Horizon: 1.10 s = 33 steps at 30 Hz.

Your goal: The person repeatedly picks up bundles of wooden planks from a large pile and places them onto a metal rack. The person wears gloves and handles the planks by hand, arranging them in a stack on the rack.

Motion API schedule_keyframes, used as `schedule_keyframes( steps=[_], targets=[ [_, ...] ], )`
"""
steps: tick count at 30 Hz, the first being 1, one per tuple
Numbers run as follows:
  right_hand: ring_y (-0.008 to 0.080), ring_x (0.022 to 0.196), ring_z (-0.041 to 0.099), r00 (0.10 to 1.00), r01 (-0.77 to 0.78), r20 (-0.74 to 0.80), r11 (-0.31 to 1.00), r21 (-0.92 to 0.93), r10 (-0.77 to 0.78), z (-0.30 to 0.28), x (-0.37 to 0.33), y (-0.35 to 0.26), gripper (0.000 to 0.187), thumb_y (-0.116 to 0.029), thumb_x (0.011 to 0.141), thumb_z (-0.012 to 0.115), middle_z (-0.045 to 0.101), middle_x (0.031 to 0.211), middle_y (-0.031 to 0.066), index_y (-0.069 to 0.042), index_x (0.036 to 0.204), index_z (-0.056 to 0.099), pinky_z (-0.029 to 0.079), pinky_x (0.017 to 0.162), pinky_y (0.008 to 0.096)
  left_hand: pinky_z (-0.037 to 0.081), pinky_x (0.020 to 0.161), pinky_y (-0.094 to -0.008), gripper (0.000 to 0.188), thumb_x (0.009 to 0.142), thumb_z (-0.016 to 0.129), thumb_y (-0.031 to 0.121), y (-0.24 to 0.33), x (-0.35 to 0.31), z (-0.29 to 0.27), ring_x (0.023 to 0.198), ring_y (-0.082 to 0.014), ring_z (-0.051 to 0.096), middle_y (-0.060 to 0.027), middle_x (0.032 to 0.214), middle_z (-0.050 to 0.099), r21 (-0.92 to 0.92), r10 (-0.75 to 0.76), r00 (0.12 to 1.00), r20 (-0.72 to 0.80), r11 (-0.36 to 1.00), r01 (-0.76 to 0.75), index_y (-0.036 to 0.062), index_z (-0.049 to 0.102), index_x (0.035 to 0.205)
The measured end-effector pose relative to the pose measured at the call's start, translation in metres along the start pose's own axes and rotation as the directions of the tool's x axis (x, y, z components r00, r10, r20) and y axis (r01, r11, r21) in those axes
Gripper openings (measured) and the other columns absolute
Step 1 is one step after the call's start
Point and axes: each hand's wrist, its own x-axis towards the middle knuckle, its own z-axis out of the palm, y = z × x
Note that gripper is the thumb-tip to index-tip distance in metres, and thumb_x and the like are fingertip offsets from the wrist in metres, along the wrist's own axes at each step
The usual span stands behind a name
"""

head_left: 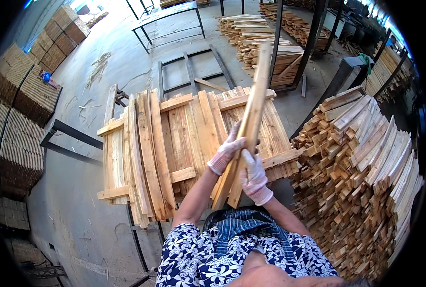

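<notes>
Two long wooden planks (254, 107) are held up in front of me, slanting with their far ends raised over the stacked boards. My left hand (227, 152), in a white knit glove, closes on their left side. Lower down on the right, my right hand (255, 178), gloved too, grips them with its fingers partly hidden. Under and beyond the planks, a layer of pale boards (189, 122) lies on a stand, with crosswise battens (114, 193) and several loose planks (148, 153) on top.
A tall pile of wooden strips (351, 191) stands close on my right. Bundled wood stacks (19, 129) line the left. Ahead are a metal frame (189, 67) on the floor, a metal table (167, 16), more planks (251, 36) and dark upright posts (276, 43).
</notes>
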Motion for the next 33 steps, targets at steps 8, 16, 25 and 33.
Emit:
schedule_keyframes(
  steps=[8,16,25,33],
  targets=[
    [0.0319,0.087,0.067,0.89,0.174,0.398,0.972,0.157,-0.224,-0.004,0.033,-0.019,0.056,-0.026,0.096,0.065,0.066,0.102,0.0164,-0.015,0.148,0.048,0.058,0.075,0.0374,0.057,0.077,-0.0273,0.081,0.092,0.064,0.005,0.098,-0.126,-0.026,0.096,-0.0195,0.068,-0.0124,0.122,0.065,0.527,0.214,0.845,-0.489,0.845,0.091,0.0121,0.023,0.162],
    [0.0264,0.069,0.07,0.933,-0.25,-0.07,0.498,-0.831,0.353,-0.219,0.094,0.141,0.02,-0.028,0.097,0.056,0.07,0.086,0.0115,-0.012,0.107,0.063,0.058,0.054,0.0413,0.031,0.118,-0.0538,0.103,0.081,0.078,0.042,0.066,-0.179,-0.088,0.142,-0.0486,0.032,-0.032,0.151,0.036,0.353,0.552,0.635,-0.541,-0.537,0.766,0.0098,0.022,0.16],
    [0.0409,0.129,0.053,0.343,-0.852,-0.544,0.011,-0.523,0.766,-0.346,0.097,0.341,0.061,-0.041,0.089,0.069,0.054,0.136,0.0275,-0.015,0.141,0.053,0.048,0.102,0.0552,0.04,0.115,-0.0472,0.069,0.09,0.071,0.028,0.034,-0.025,0.042,0.137,-0.036,0.048,-0.0271,0.142,0.053,0.896,0.235,0.97,-0.056,-0.416,0.152,-0.0003,0.045,0.147],
    [0.0428,0.113,0.064,0.205,-0.924,-0.471,0.011,-0.382,0.858,-0.32,0.109,0.358,0.084,-0.045,0.087,0.069,0.051,0.133,0.024,-0.022,0.158,0.029,0.053,0.09,0.0554,0.037,0.114,-0.052,0.088,0.086,0.074,0.039,-0.17,0.23,0.205,0.139,-0.0444,0.041,-0.0255,0.153,0.039,0.773,-0.189,0.906,0.378,-0.474,-0.421,0.0139,0.03,0.158]
  ],
)
